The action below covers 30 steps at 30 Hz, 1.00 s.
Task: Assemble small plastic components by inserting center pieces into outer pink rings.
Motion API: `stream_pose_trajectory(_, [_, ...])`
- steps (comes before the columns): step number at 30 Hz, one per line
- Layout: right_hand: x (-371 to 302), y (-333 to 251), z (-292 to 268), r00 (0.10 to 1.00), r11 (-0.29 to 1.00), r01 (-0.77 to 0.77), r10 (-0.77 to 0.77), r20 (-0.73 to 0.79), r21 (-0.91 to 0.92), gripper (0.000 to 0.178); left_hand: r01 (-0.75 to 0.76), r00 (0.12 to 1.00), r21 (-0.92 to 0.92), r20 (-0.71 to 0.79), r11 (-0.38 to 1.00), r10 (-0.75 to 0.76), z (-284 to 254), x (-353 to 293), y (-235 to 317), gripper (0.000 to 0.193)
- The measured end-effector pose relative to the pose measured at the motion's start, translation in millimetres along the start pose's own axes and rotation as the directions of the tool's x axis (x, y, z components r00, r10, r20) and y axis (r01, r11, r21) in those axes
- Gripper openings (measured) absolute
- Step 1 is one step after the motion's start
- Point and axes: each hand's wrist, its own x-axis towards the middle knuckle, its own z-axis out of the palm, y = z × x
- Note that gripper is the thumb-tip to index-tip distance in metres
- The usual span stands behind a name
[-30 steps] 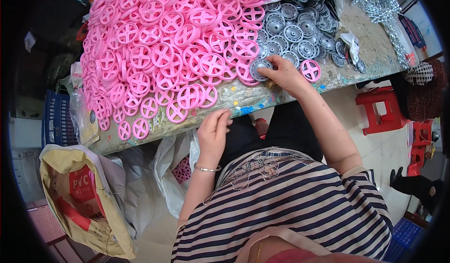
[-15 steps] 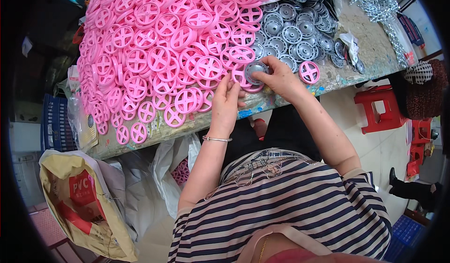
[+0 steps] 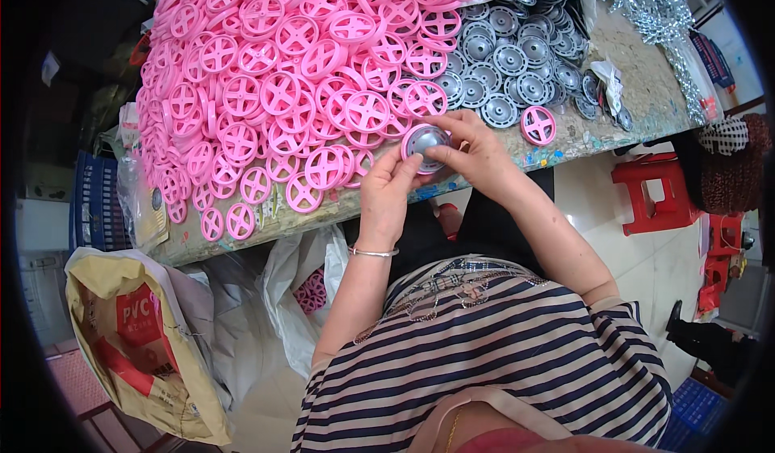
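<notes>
Between my two hands, just over the table's front edge, is a pink plastic wheel rim (image 3: 407, 148) with a grey hubcap-like disc (image 3: 425, 140) lying inside its ring. My left hand (image 3: 389, 185) pinches the near left side of the rim, thumb on the disc. From the right, my right hand (image 3: 475, 153) grips the same piece, fingers closed on its edge. A great heap of pink four-spoked wheel rims (image 3: 282, 94) spreads to the left. Behind my right hand lies a pile of grey round discs (image 3: 510, 59). One pink wheel (image 3: 538, 125) sits apart at the right.
Silver tinsel (image 3: 646, 17) lies at the table's far right, near a crumpled white scrap (image 3: 607, 76). An open paper sack (image 3: 145, 348) and a white plastic bag (image 3: 282, 291) stand below the table at left. Red stools (image 3: 658, 193) are on the floor at right.
The grey disc, held by my right hand over the pink rim, now sits inside it. My left thumb has come onto the disc and both hands have closed around the piece.
</notes>
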Motion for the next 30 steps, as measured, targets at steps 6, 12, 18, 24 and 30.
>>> stream_pose_trajectory(6, [-8.1, -12.4, -0.8, 0.98, 0.944, -0.16, 0.117, 0.164, 0.287, 0.039, -0.074, 0.995, 0.08, 0.071, 0.994, 0.068, -2.7, -19.2, 2.8, 0.032])
stream_pose_trajectory(12, [-21.6, -21.9, -3.4, 0.958, 0.969, -0.227, 0.204, 0.2, 0.101, 0.035, -0.066, 0.996, 0.088, 0.074, 0.994, 0.059, -2.3, -31.9, 3.4, 0.034])
stream_pose_trajectory(18, [-36.7, -30.7, 5.8, 0.96, 0.928, -0.276, 0.256, 0.11, 0.248, 0.031, 0.021, 1.0, -0.163, -0.011, 0.986, -0.023, 7.8, -40.9, 1.0, 0.036])
stream_pose_trajectory(24, [-43.4, -17.2, 6.3, 0.988, 0.991, -0.104, 0.094, 0.12, 0.084, 0.027, 0.12, 0.993, -0.26, 0.027, 0.958, -0.116, 14.8, -45.5, 0.7, 0.037])
stream_pose_trajectory(30, [-47.9, -31.0, 5.5, 0.981, 0.979, -0.148, 0.127, 0.144, 0.141, 0.03, -0.035, 0.998, 0.148, 0.06, 0.988, 0.026, 7.3, -49.6, 7.8, 0.038])
